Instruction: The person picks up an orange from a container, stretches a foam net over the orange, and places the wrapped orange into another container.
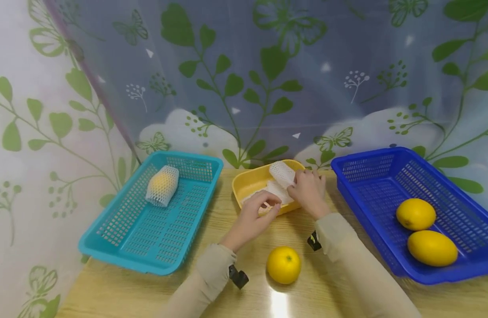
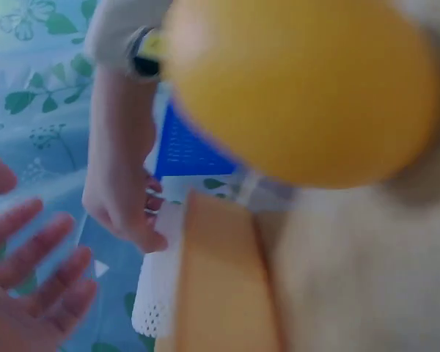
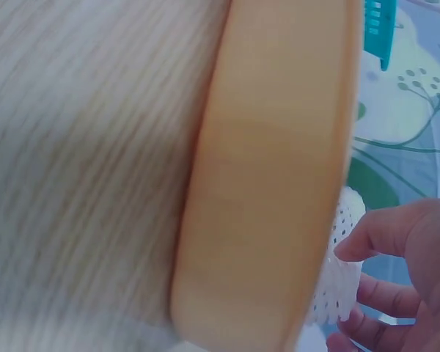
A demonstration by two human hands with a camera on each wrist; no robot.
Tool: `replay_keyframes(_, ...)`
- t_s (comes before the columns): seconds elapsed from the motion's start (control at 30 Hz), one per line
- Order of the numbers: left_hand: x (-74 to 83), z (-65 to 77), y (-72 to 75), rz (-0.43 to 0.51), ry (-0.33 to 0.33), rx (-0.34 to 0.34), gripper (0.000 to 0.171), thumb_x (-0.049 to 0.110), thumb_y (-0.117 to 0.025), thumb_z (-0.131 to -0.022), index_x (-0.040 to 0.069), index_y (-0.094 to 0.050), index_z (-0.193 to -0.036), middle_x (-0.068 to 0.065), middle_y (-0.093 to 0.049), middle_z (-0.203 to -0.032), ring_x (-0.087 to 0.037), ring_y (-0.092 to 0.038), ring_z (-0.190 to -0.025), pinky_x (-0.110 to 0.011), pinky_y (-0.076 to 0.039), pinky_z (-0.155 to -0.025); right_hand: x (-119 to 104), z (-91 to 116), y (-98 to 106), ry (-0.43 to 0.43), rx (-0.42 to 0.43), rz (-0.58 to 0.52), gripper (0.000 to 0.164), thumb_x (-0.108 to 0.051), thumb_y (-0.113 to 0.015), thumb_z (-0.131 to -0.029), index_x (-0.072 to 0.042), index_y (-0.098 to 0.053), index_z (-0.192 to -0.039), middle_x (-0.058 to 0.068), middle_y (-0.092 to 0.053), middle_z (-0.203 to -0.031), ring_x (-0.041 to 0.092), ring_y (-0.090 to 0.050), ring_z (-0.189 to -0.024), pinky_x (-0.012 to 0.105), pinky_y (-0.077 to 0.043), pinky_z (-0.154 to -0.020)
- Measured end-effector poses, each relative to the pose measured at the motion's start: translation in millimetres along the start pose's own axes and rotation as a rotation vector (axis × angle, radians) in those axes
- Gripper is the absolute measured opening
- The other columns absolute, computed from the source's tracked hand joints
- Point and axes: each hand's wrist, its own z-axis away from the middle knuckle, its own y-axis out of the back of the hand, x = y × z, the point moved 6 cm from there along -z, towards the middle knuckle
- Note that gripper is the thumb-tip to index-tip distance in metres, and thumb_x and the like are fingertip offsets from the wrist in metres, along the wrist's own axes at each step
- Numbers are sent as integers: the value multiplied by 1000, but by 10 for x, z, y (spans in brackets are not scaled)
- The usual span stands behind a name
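Observation:
My right hand (image 1: 309,190) pinches a white foam net sleeve (image 1: 281,173) at the right side of a small yellow tray (image 1: 252,179). The right wrist view shows thumb and fingers on the netting (image 3: 343,220), just beyond the tray's outer wall (image 3: 271,161). Other white foam nets (image 1: 276,189) lie in the tray. Over its front rim is my left hand (image 1: 255,216), fingers loosely bent and holding nothing; in the left wrist view its fingers (image 2: 37,249) are spread. A round yellow fruit (image 1: 283,265) sits on the table between my forearms, large and blurred in the left wrist view.
A teal basket (image 1: 152,260) on the left contains one yellow fruit in a foam net (image 1: 163,185). In the blue basket (image 1: 367,207) on the right lie two bare yellow fruits (image 1: 432,248). A patterned curtain (image 1: 244,88) hangs behind the wooden table (image 1: 236,291).

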Motion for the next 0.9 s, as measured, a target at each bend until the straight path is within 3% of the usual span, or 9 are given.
replay_keyframes(0.13, -149, -256, 36, -13, 170, -36, 31, 19, -57, -98, 7, -59, -127, -9, -65, -115, -23, -60, -97, -34, -51, -80, -37, 11, 121, 7, 30, -1, 12, -19, -62, -80, -7, -60, -80, 16, -62, -88, 37, -54, -93, 55, -39, -82)
replay_keyframes(0.3, -367, -434, -42, -29, 382, -160, 56, 25, -55, -99, 12, -37, -151, -20, -48, -141, -34, -53, -117, -44, -48, -92, -63, 55, 270, 12, 31, -8, 15, -20, -66, -80, -6, -62, -83, 16, -63, -88, 36, -56, -90, 53, -38, -81)
replay_keyframes(0.5, -537, -500, -170, 151, 570, -220, 63, 33, -54, -101, 21, -28, -156, -19, -47, -142, -33, -52, -123, -47, -48, -94, -164, 139, 411, 35, 40, -30, 16, -19, -71, -80, -6, -63, -86, 15, -65, -90, 36, -57, -90, 52, -38, -80)
replay_keyframes(0.63, -522, -522, -184, 265, 596, -182, 63, 31, -54, -101, 22, -27, -156, -17, -46, -141, -33, -55, -119, -46, -49, -92, -253, 205, 502, 66, 63, -35, 20, -20, -76, -79, -7, -62, -85, 14, -68, -92, 35, -58, -91, 53, -39, -81)
replay_keyframes(0.9, -343, -533, -105, 421, 516, -28, 59, 17, -54, -100, 13, -28, -153, -23, -51, -131, -40, -59, -112, -40, -53, -90, -369, 370, 679, 110, 115, -55, 19, -15, -77, -75, -9, -60, -82, 7, -58, -76, 32, -55, -83, 53, -38, -80)
